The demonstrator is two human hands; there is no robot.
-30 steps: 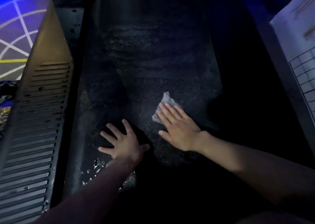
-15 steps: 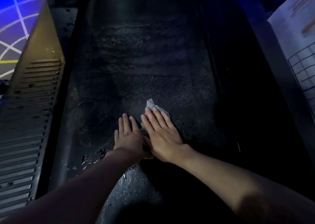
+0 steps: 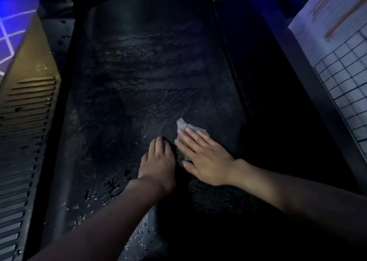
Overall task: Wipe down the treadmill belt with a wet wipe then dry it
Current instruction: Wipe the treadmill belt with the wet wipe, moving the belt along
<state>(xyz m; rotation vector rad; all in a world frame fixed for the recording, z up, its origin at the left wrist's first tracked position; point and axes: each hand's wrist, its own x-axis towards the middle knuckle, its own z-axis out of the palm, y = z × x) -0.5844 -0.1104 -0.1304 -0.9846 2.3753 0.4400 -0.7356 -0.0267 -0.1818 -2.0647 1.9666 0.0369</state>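
My right fingers (image 3: pixel 191 139) are straight and close together, pressed flat on the small crumpled pale grey wet wipe (image 3: pixel 183 124). Nothing is pinched, just the palm of my right hand (image 3: pixel 206 157) bearing down. One corner of the wipe pokes out past my fingertips, and a scrap of it shows by my thumb. Just beside it is my left hand (image 3: pixel 158 161), its fingers (image 3: pixel 158 145) also straight and held together, flat on the surface and holding nothing. A narrow dark gap separates the two hands. Both rest on the wide black textured treadmill belt (image 3: pixel 149 72), with the wipe right of the belt's middle, on the half nearer me. Streaky smears run across the belt further up. Beads of water (image 3: pixel 107 187) glint on it near my left wrist, with more down by my forearm. On the left runs the grey ribbed side rail (image 3: pixel 23 141), with slats all along it, and beyond it is blue floor with white lines (image 3: pixel 12 32). On the right is a dark side rail (image 3: pixel 268 102), then a white panel with a dark grid (image 3: pixel 349 78).
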